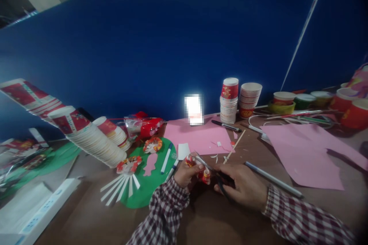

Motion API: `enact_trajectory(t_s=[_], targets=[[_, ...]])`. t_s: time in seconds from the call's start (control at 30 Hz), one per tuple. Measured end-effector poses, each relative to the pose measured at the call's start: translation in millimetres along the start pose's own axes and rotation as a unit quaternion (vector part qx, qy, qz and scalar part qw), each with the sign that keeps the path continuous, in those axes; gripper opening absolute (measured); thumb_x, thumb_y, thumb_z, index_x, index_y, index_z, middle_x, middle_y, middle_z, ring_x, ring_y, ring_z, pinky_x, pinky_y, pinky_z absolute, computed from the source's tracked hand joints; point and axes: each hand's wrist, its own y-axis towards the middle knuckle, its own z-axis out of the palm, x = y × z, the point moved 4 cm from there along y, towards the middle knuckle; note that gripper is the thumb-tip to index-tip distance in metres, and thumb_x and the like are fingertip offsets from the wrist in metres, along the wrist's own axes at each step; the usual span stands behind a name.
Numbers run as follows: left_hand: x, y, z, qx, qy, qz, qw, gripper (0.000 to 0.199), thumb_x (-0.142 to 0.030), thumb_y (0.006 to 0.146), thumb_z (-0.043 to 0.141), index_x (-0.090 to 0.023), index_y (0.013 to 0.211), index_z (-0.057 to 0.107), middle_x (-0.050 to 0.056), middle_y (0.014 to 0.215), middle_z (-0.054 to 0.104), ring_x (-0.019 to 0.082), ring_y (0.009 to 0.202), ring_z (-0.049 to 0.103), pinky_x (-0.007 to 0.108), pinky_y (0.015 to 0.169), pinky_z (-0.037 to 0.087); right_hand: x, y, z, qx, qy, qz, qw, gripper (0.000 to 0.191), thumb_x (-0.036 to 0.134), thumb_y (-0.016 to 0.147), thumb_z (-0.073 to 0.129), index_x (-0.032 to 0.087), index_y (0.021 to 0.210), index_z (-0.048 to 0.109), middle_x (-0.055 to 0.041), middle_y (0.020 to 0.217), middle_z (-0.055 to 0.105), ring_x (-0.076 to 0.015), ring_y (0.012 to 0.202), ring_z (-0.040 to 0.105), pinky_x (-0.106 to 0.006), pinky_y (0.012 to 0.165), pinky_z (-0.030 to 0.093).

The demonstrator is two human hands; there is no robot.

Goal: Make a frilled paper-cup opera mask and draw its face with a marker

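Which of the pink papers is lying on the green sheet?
The small pink cutout; the larger middle sheet and right sheet lie on the brown table.

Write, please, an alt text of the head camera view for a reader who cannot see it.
A right hand holds dark-handled scissors at a small red-and-white paper piece, which the left hand holds. Around them on a brown table are pink sheets, pens, stacked paper cups and a green sheet bearing cutouts, with a blue wall behind.
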Motion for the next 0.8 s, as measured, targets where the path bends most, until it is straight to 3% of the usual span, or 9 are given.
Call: enact_trajectory(t_s=[0.67,0.8], targets=[[0.2,-2.3,3.8,-0.015,0.000,0.002,1.000,0.021,-0.021,0.064,0.069,-0.013,0.073,0.051,0.001,0.059,0.059,0.011,0.046,0.054,0.024,0.051,0.045,1.8,1.2,2.1,0.010,0.060,-0.013,0.998,0.018,0.030,0.074,0.053,0.019,0.089,0.058,0.0008,0.069,0.060,-0.0116,0.058,0.050,-0.021,0.053,0.032],[-1.3,-2.5,5.7,-0.023,-0.007,-0.001,1.000,0.021,-0.018,0.063,0.069,-0.012,0.072,0.051,0.001,0.060,0.059,0.012,0.054,0.057,0.023,0.054,0.046,5.9,-0.3,-2.1,0.017,0.061,-0.013,0.998,0.016,0.028,0.077,0.051,0.019,0.088,0.058,0.0014,0.068,0.059,-0.0111,0.058,0.049,-0.020,0.054,0.032]])
